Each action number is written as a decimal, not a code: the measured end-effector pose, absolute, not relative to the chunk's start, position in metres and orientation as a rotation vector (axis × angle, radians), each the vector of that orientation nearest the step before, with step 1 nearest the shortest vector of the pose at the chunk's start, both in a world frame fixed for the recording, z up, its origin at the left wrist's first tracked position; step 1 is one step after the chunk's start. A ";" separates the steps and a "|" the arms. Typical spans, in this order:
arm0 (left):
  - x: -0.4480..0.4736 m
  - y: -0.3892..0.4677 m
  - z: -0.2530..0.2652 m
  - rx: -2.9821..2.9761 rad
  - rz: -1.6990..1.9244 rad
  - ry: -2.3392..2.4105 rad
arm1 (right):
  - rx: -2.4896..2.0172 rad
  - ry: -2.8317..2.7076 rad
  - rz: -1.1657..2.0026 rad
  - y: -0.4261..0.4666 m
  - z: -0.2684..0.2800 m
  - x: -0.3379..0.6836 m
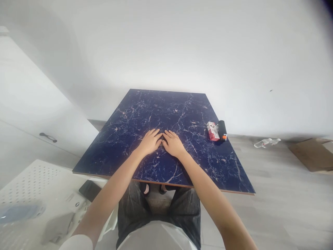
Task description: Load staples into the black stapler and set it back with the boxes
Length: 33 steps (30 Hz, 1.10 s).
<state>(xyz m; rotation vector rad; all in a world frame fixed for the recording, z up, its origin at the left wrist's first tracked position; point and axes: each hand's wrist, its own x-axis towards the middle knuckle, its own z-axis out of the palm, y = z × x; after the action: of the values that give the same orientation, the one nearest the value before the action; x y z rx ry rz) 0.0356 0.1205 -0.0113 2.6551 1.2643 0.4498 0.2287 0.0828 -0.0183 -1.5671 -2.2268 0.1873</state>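
My left hand (151,141) lies flat on the blue marble-patterned tabletop (166,107), its fingers stretched forward. Beside it my right hand (173,143) rests palm down on the same surface, fingers extended. The fingertips and thumbs of both hands meet or nearly meet near the middle of the table. Neither hand holds anything. At the table's right edge, apart from my hands, a small red and white box (213,131) stands against a black cylindrical object (222,130) with an orange patch.
To the left is a white perforated surface (31,180) with a dark phone-like slab (90,190) on it. A white cabinet door with a dark handle (48,137) stands behind. Clear plastic bottles (266,142) and a cardboard box (312,154) lie on the floor at right. A wall (166,52) rises behind the table.
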 end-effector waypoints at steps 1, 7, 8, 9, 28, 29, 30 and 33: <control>0.036 0.120 -0.011 2.661 0.447 1.269 | -1.570 -2.225 0.186 0.083 -0.018 0.229; 0.037 0.119 -0.013 2.733 0.397 1.293 | -1.595 -2.229 0.176 0.081 -0.017 0.228; 0.037 0.119 -0.013 2.740 0.396 1.295 | -1.598 -2.230 0.174 0.081 -0.017 0.227; 0.036 0.119 -0.013 2.746 0.398 1.297 | -1.601 -2.230 0.173 0.081 -0.017 0.227; 0.035 0.121 -0.015 2.737 0.431 1.282 | -1.585 -2.204 0.186 0.082 -0.019 0.228; 0.035 0.121 -0.015 2.736 0.437 1.279 | -1.584 -2.203 0.188 0.082 -0.019 0.229; 0.035 0.121 -0.015 2.736 0.442 1.277 | -1.584 -2.203 0.190 0.082 -0.019 0.229; 0.035 0.121 -0.015 2.739 0.437 1.283 | -1.589 -2.205 0.195 0.083 -0.019 0.229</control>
<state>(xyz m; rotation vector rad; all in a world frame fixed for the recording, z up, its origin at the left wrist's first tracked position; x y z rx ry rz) 0.0352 0.1206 -0.0149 2.7387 1.2832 0.4369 0.2289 0.0826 -0.0193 -1.5886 -2.2048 0.1955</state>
